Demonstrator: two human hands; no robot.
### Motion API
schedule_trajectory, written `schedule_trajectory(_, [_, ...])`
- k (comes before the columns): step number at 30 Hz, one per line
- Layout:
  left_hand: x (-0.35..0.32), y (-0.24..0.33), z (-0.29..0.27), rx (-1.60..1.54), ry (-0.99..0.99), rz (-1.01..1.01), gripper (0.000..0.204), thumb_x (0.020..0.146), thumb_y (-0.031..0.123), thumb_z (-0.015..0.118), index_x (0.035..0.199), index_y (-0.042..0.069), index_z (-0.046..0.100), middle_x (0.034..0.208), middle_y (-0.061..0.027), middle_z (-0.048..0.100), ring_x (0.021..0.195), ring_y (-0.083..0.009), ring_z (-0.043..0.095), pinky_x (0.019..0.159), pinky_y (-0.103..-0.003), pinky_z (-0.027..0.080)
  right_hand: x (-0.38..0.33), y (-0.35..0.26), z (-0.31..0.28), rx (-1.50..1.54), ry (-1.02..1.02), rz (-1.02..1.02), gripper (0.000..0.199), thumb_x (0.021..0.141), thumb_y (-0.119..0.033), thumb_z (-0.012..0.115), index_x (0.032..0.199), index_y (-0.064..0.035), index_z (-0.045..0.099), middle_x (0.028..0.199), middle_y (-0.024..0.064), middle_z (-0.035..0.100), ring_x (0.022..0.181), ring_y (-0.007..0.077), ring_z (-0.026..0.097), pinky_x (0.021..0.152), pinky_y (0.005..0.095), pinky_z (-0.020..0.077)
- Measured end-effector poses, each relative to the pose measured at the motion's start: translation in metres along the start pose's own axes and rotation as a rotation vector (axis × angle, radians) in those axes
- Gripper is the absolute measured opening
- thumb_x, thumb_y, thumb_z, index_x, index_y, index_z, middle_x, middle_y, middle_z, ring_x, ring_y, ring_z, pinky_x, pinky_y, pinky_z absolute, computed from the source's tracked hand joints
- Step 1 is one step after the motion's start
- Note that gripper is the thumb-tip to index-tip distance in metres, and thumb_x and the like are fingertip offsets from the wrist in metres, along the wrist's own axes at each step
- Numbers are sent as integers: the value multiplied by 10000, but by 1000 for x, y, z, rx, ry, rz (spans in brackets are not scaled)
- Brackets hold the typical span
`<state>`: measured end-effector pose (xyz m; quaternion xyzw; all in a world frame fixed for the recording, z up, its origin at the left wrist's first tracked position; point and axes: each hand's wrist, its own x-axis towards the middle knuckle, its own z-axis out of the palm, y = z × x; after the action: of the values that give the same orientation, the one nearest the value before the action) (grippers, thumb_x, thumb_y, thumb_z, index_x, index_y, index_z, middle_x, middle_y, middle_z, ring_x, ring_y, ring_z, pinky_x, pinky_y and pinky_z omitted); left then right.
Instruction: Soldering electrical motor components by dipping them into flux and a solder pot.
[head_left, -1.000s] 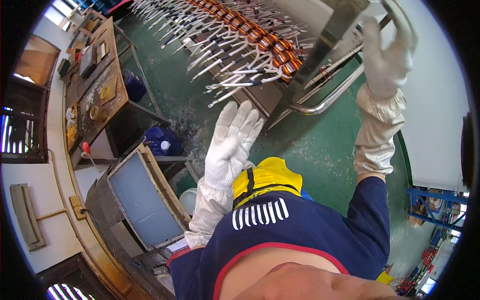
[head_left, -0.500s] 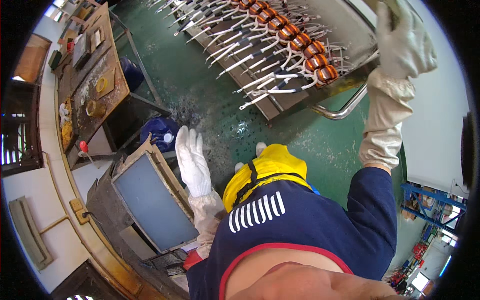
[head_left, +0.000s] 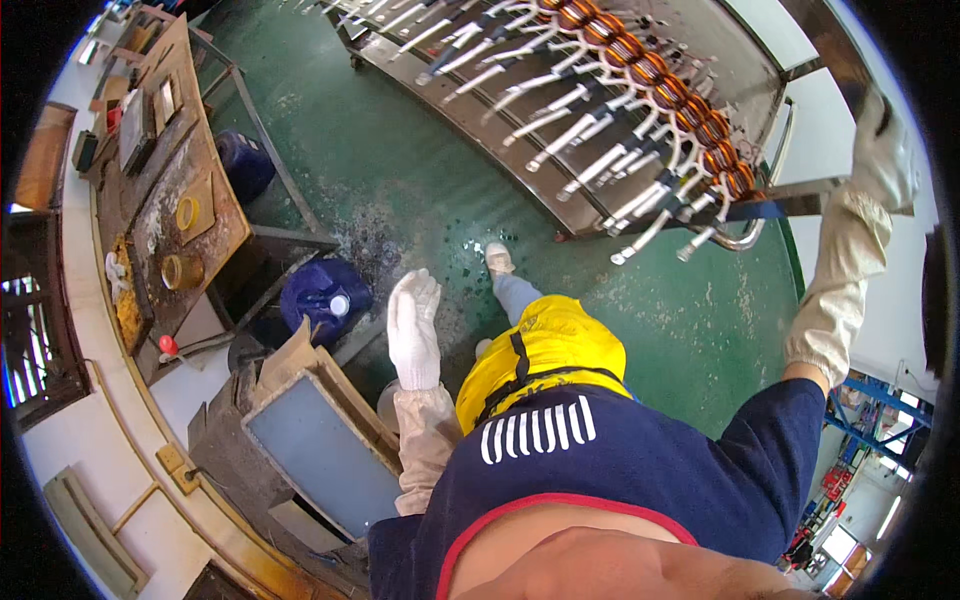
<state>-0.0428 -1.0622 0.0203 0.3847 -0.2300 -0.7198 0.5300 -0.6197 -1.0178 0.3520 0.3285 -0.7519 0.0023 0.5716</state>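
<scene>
Green floor w/ blue jug; right grip clutching coil rack.

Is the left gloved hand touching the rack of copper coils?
Apart. The head view shows the left hand open over green floor, with a wide stretch of floor between it and the rack.

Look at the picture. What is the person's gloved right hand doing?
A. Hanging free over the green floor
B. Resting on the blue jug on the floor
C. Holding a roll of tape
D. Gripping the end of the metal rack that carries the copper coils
D: the right hand is raised and closed on the end of the metal rack beside the copper coils.
</scene>
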Motion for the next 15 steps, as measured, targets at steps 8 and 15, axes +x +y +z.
schedule_trajectory(8, [127, 5, -17, 253, -112, -142, 363, 986, 212, 518, 1270, -14, 516, 1289, -158, 554, 1198, -256, 536, 1059, -395, 401, -54, 66, 139, -99, -114, 136, 475, 969, -473, 349, 1245, -176, 596, 1153, 176, 647, 1023, 378, 626, 877, 484, 490])
schedule_trajectory(15, [243, 98, 29, 554, -278, 169, 443, 974, 278, 543, 1298, -19, 487, 1297, -153, 547, 1197, -248, 534, 1056, -378, 404, -45, 27, 182, -105, -223, 286, 484, 944, -402, 457, 1352, -146, 500, 1301, 128, 575, 1165, 318, 562, 987, 424, 437])
